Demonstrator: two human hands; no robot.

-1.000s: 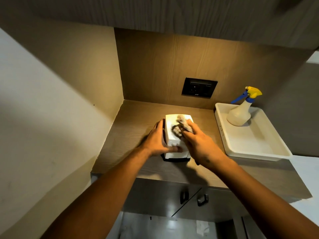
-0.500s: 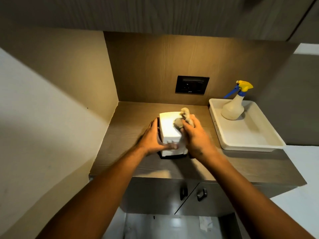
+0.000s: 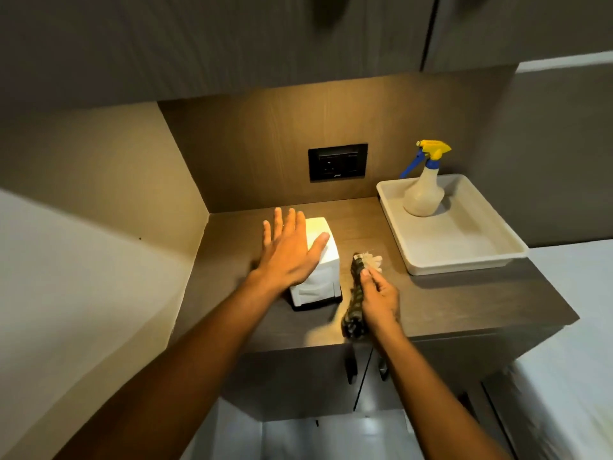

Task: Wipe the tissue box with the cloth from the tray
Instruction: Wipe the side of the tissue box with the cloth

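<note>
A white tissue box on a dark base stands upright on the wooden counter. My left hand hovers over the box's left side, fingers spread, holding nothing. To the right of the box, my right hand grips a cloth. The cloth is dark and patterned, with a pale end sticking up by my fingers, and it hangs away from the box. The white tray sits at the back right of the counter.
A spray bottle with a yellow and blue head stands in the tray's far corner. A black wall socket is on the back panel. Cabinets hang overhead, walls close in on the left, and cupboard handles sit below the counter edge.
My right hand has pulled the cloth off the box's top, down to its right side. My left hand has let go of the box and opened above it.
</note>
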